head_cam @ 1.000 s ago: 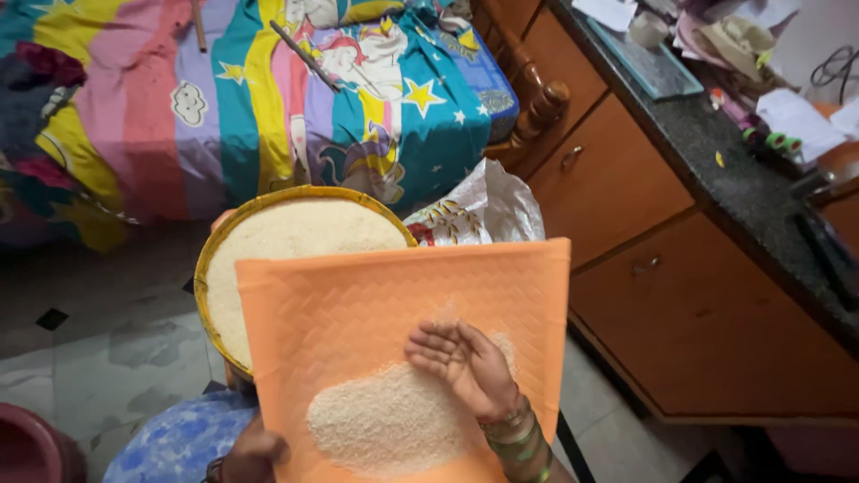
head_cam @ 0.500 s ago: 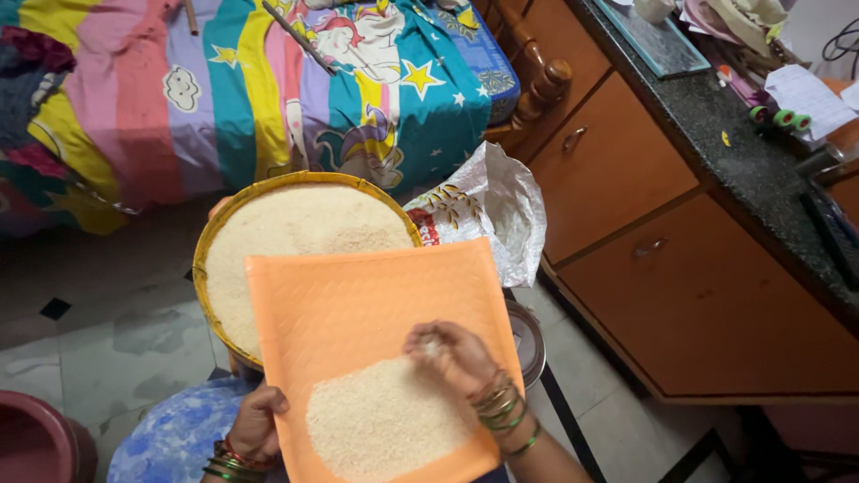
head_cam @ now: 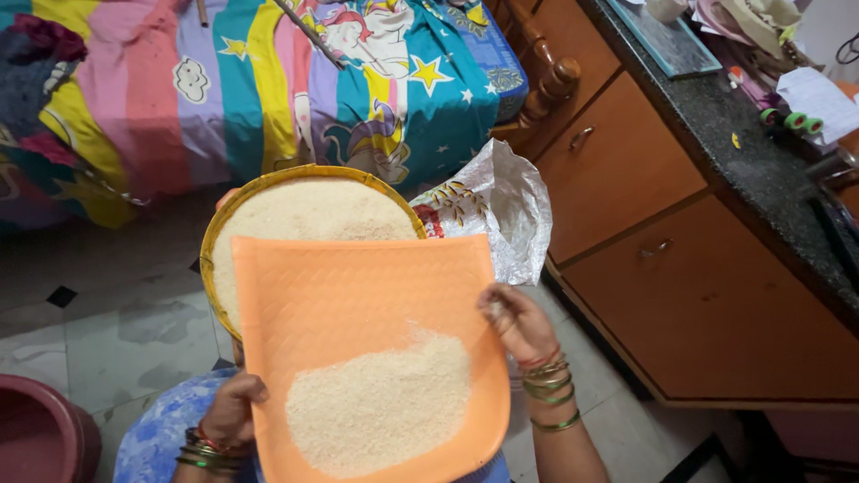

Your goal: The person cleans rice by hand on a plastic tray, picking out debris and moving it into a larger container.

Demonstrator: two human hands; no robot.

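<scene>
**Grain tray held at both edges**

The left hand [head_cam: 231,410] is curled under the lower left rim of the orange winnowing tray [head_cam: 358,304]. Loose, spill-prone rice [head_cam: 380,402] is heaped low on this light, stiff tray. The right edge is pinched by the right hand [head_cam: 517,324].

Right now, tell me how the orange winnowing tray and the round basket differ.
The orange winnowing tray is squarish plastic, gripped by the left hand and right hand; the round basket is yellow-rimmed and lies beneath it. The tray's grain covers only its near part; the basket's spreads across it. Both hold pale grain.
</scene>
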